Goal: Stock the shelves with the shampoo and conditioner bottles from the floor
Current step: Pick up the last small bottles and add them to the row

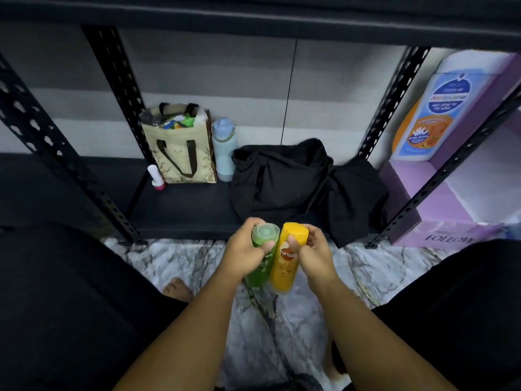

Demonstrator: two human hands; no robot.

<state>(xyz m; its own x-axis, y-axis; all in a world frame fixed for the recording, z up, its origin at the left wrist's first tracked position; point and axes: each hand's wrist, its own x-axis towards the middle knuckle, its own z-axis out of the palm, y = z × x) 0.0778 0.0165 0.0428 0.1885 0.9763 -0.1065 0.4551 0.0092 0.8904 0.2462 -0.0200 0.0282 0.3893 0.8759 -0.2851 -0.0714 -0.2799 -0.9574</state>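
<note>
1. Gripping near the caps, the left hand [244, 251] held the green bottle [258, 272], the right hand [314, 255] the yellow bottle [284, 266], touching, over the marble floor [174, 258]; either could have slipped
2. The black bag [282, 182] crowded the shelf [183, 207], so a bottle might have tipped
3. Tote [180, 156] and flask [224, 149] stood behind

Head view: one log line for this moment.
left hand: grips green bottle | right hand: grips yellow bottle | bottles: touching, off shelf
</note>
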